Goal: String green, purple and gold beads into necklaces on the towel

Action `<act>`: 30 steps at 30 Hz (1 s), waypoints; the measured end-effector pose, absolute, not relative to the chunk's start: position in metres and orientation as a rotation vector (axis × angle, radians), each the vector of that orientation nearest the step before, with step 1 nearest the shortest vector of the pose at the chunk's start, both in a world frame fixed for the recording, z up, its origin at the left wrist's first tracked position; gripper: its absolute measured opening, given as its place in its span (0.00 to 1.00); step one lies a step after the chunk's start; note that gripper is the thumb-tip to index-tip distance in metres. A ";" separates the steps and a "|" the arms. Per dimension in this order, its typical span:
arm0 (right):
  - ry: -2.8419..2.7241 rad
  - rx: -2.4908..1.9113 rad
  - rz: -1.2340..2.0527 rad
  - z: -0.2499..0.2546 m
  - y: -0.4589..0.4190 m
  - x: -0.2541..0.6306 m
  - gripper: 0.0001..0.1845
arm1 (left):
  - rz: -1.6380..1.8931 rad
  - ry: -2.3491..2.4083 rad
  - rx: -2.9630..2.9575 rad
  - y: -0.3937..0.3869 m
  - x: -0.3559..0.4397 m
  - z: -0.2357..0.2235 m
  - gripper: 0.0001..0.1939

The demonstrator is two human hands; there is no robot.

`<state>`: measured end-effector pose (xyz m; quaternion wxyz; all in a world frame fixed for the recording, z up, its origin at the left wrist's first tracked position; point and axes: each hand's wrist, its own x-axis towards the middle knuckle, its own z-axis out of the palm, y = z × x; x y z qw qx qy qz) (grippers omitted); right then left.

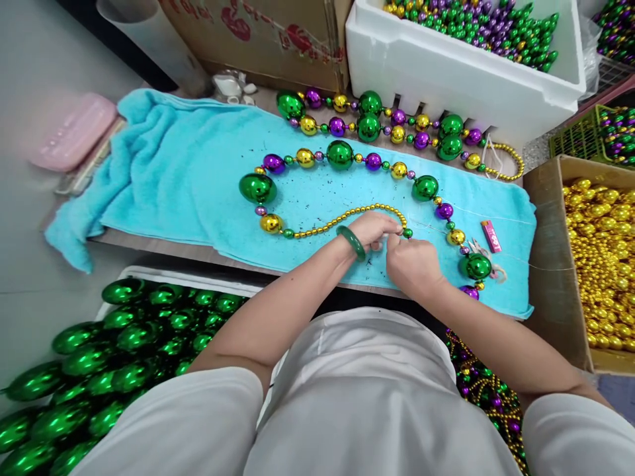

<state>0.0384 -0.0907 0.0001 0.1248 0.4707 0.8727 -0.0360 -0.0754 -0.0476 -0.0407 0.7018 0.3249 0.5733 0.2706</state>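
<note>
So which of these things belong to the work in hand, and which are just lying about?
Likely part of the work:
the near bead strand
left hand and right hand, at the strand's end
blue towel underneath
pink lighter, probably

Seemingly just lying about:
pink case
printed cardboard box
the far bead strand, untouched

A turquoise terry towel (pixel 198 178) covers much of the counter (pixel 143 243). At its middle, the left hand (pixel 370 231) and right hand (pixel 414 264) pinch a looped strand of shiny green, purple and gold beads (pixel 340 155) beside a small green bead (pixel 407 233). A pink lighter (pixel 491 236) lies on the towel's right part. Beyond its far edge stands a white foam box (pixel 461 86); past its right end, a brown cardboard box of gold beads (pixel 551 264).
</note>
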 end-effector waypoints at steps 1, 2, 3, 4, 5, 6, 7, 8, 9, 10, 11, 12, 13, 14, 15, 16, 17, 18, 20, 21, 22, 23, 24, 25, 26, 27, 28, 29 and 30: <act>2.541 1.368 -0.093 -0.003 -0.095 0.037 0.18 | 0.590 1.250 0.709 -0.049 -0.076 -0.041 0.03; 2.538 1.378 -0.079 -0.006 -0.099 0.036 0.18 | 0.578 1.224 0.702 -0.050 -0.077 -0.041 0.03; 2.536 1.394 -0.065 -0.009 -0.101 0.036 0.19 | 0.569 1.201 0.708 -0.051 -0.079 -0.041 0.03; 2.537 1.408 -0.051 -0.010 -0.102 0.035 0.19 | 0.561 1.187 0.727 -0.052 -0.080 -0.040 0.03; 2.541 1.416 -0.038 -0.011 -0.103 0.035 0.19 | 0.554 1.186 0.761 -0.053 -0.081 -0.039 0.04; 2.548 1.417 -0.028 -0.012 -0.104 0.035 0.19 | 0.544 1.192 0.802 -0.054 -0.083 -0.038 0.04; 2.557 1.413 -0.019 -0.012 -0.105 0.035 0.19 | 0.532 1.204 0.847 -0.055 -0.085 -0.036 0.04; 2.567 1.405 -0.012 -0.012 -0.106 0.036 0.19 | 0.518 1.220 0.890 -0.056 -0.086 -0.034 0.04; 2.575 1.398 -0.007 -0.013 -0.108 0.036 0.19 | 0.505 1.235 0.929 -0.056 -0.088 -0.032 0.04; 2.581 1.392 -0.003 -0.013 -0.109 0.036 0.19 | 0.490 1.248 0.965 -0.056 -0.089 -0.030 0.04; 2.582 1.386 -0.002 -0.013 -0.110 0.036 0.19 | 0.473 1.256 0.995 -0.056 -0.091 -0.029 0.04; 2.581 1.382 -0.002 -0.013 -0.111 0.036 0.19 | 0.454 1.260 1.020 -0.055 -0.092 -0.027 0.03; 2.574 1.381 -0.003 -0.014 -0.112 0.036 0.19 | 0.433 1.262 1.041 -0.054 -0.092 -0.026 0.03; 2.562 1.381 -0.008 -0.014 -0.112 0.035 0.19 | 0.411 1.260 1.058 -0.053 -0.093 -0.026 0.03; 2.549 1.381 -0.016 -0.014 -0.113 0.033 0.19 | 0.393 1.260 1.071 -0.052 -0.094 -0.026 0.03; 2.535 1.380 -0.027 -0.014 -0.114 0.031 0.19 | 0.378 1.263 1.082 -0.051 -0.094 -0.026 0.03; 2.523 1.381 -0.040 -0.014 -0.115 0.029 0.20 | 0.369 1.267 1.091 -0.051 -0.094 -0.026 0.03; 2.509 1.384 -0.057 -0.013 -0.117 0.028 0.20 | 0.366 1.273 1.097 -0.050 -0.095 -0.027 0.02; 2.484 1.383 -0.123 -0.006 -0.122 0.027 0.20 | 0.383 1.282 1.107 -0.051 -0.096 -0.029 0.02; 2.478 1.374 -0.177 -0.001 -0.124 0.029 0.19 | 0.399 1.281 1.111 -0.051 -0.097 -0.031 0.02; 2.476 1.374 -0.235 0.006 -0.124 0.032 0.17 | 0.418 1.278 1.113 -0.052 -0.099 -0.032 0.03; 2.481 1.399 -0.286 0.013 -0.122 0.038 0.16 | 0.436 1.275 1.112 -0.053 -0.100 -0.034 0.03; 2.494 1.461 -0.326 0.020 -0.118 0.045 0.15 | 0.453 1.271 1.108 -0.054 -0.102 -0.035 0.03; 2.511 1.571 -0.354 0.026 -0.110 0.053 0.15 | 0.466 1.265 1.100 -0.055 -0.104 -0.036 0.04; 2.524 1.729 -0.382 0.030 -0.099 0.062 0.16 | 0.476 1.260 1.093 -0.055 -0.106 -0.037 0.04; 2.532 1.909 -0.444 0.030 -0.086 0.071 0.16 | 0.485 1.255 1.090 -0.056 -0.108 -0.037 0.04; 2.525 2.076 -0.587 0.028 -0.071 0.078 0.15 | 0.493 1.247 1.095 -0.056 -0.109 -0.037 0.05; 2.480 2.153 -0.870 0.022 -0.057 0.084 0.13 | 0.504 1.236 1.109 -0.056 -0.110 -0.037 0.05; 2.361 2.143 -1.246 0.013 -0.044 0.088 0.12 | 0.520 1.221 1.131 -0.056 -0.110 -0.038 0.06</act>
